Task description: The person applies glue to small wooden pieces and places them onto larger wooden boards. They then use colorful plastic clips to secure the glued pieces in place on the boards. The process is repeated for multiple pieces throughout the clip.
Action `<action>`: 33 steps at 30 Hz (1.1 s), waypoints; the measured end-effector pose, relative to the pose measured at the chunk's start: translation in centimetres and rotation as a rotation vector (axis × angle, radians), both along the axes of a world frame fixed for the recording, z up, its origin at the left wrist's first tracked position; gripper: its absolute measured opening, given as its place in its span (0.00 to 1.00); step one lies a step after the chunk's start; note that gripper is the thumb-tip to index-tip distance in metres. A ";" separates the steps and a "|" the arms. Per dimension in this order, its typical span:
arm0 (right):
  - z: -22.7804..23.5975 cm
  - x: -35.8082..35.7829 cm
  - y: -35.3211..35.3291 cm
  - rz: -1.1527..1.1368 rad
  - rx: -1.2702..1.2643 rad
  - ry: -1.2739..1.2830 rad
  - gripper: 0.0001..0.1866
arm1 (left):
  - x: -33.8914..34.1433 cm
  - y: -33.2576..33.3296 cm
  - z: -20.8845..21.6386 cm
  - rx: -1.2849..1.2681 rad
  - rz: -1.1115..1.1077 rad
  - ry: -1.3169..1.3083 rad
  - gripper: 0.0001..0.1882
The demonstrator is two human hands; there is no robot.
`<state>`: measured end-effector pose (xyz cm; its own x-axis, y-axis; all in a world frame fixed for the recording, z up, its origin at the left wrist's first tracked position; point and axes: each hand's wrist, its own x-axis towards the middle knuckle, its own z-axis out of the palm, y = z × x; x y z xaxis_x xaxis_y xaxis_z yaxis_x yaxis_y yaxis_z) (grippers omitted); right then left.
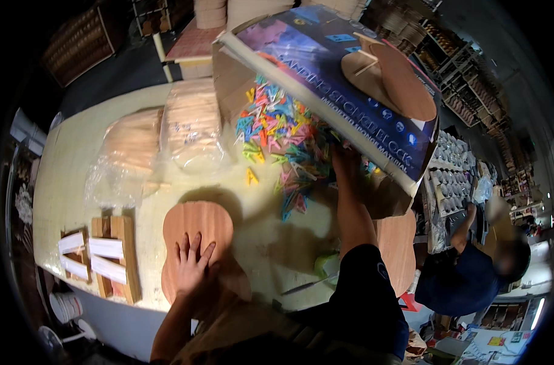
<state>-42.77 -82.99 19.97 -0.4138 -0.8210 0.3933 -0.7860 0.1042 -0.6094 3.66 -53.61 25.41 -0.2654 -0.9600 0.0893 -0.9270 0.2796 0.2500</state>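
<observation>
My left hand [193, 258] lies with fingers spread on a figure-eight-shaped wooden instrument body [196, 218], like a ukulele's, at the table's near side. My right arm stretches forward to a tipped cardboard box [325, 76] with a blue printed side. At its mouth, my right hand [345, 157] is among the clothespins, its fingers hidden in shadow and behind the box. Many small coloured plastic clothespins [274, 125] spill from the box onto the table. One yellow clothespin [251, 177] sits apart from the heap.
Plastic-wrapped bundles of wood strips [191, 118] lie at the back left of the table [76, 164]. Wooden frames with white strips [112, 261] are at left. A thin tool [307, 285] and another wooden body [395, 249] are near my right arm. A co-worker [465, 274] stands at right.
</observation>
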 end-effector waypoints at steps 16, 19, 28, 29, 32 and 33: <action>3.1 19.2 16.8 0.139 0.431 0.102 0.34 | 0.3 0.9 0.2 -0.121 -0.008 0.120 0.26; 0.1 20.0 21.2 0.359 0.489 0.346 0.26 | 0.9 1.3 0.7 -0.234 -0.010 0.330 0.25; -1.0 21.3 24.0 0.202 0.453 0.296 0.21 | 16.5 9.7 -1.1 -0.658 0.875 1.104 0.04; -0.5 21.4 24.1 0.194 0.451 0.324 0.24 | 19.3 9.9 -1.5 -0.723 1.007 1.139 0.03; 0.1 21.5 23.9 0.292 0.444 0.337 0.27 | 24.9 11.0 -2.7 -0.410 1.335 1.635 0.06; 0.0 21.4 23.8 0.288 0.441 0.349 0.26 | 26.1 10.7 -3.2 -0.357 1.292 1.737 0.06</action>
<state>-21.35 -59.23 19.93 -0.0605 -0.9961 0.0643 -0.9646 0.0418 -0.2605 29.81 -42.92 22.24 0.8424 -0.3877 -0.3743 0.4346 0.0780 0.8972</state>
